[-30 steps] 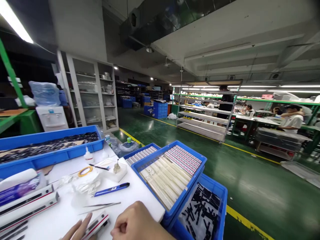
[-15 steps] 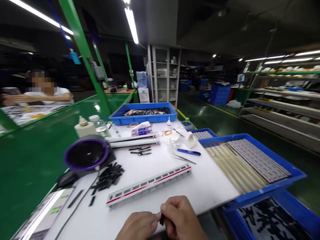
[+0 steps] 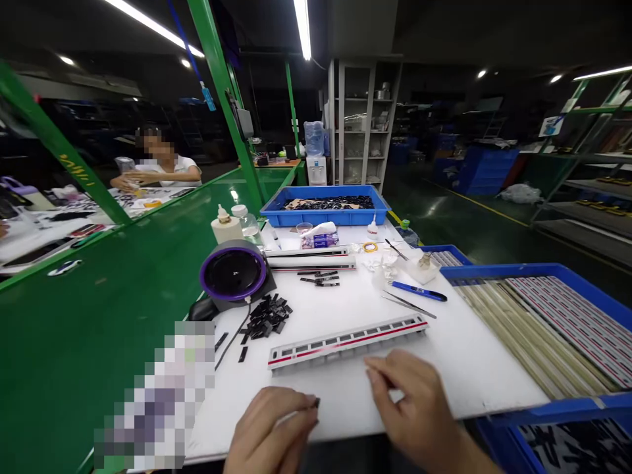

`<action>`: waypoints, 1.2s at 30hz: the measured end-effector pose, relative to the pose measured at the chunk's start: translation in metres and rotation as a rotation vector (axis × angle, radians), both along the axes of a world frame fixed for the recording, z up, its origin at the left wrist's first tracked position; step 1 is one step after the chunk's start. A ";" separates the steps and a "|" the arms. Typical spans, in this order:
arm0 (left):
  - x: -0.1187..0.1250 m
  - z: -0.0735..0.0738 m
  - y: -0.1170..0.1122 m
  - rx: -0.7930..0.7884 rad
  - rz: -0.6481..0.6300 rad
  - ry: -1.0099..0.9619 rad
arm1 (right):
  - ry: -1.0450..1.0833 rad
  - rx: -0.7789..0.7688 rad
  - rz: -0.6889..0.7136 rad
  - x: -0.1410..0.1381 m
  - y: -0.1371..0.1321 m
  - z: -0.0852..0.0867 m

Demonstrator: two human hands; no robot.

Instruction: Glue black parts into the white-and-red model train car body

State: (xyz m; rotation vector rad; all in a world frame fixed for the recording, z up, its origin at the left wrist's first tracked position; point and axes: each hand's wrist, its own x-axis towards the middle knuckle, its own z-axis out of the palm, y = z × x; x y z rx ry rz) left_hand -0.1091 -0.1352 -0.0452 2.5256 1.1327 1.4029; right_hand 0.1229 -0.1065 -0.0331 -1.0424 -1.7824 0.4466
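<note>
A long white model train shell point(image 3: 345, 341) with a red stripe lies across the white table point(image 3: 459, 355). Just in front of it my right hand point(image 3: 412, 401) rests with fingers loosely curled, holding nothing that I can see. My left hand point(image 3: 271, 431) is at the near edge, fingers pinched on a small black part point(image 3: 316, 401). A heap of similar black parts point(image 3: 266, 316) lies left of the shell.
A round purple-rimmed device point(image 3: 233, 273) stands at the left. Tweezers point(image 3: 407, 304), a blue knife point(image 3: 419, 291), two more train shells point(image 3: 309, 258) and glue bottles sit farther back. Blue bins point(image 3: 538, 273) of parts stand at the right and rear. A person sits across the green conveyor point(image 3: 99, 309).
My view has swung left from the factory aisle to the table. My hands, joined on the black part half a second ago, have separated; the right has moved toward the train shell.
</note>
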 end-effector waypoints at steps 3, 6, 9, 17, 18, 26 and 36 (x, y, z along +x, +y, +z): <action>-0.024 -0.008 0.000 -0.110 0.262 -0.031 | -0.318 0.315 0.032 0.028 0.032 0.000; -0.039 -0.017 0.003 -0.242 0.417 -0.085 | -0.547 0.273 0.164 0.038 0.057 -0.005; -0.043 -0.022 0.011 -0.248 0.410 -0.035 | -0.589 0.248 0.160 0.037 0.064 -0.015; -0.039 -0.014 0.032 -0.159 0.434 0.037 | -0.615 0.255 0.080 0.036 0.060 -0.029; -0.038 -0.013 0.033 -0.161 0.441 0.042 | -0.616 0.260 0.074 0.036 0.060 -0.029; -0.040 -0.016 0.031 -0.116 0.447 0.184 | -0.583 0.245 0.081 0.035 0.061 -0.030; -0.029 -0.004 0.031 -0.014 0.548 0.665 | -0.598 0.271 0.052 0.034 0.060 -0.030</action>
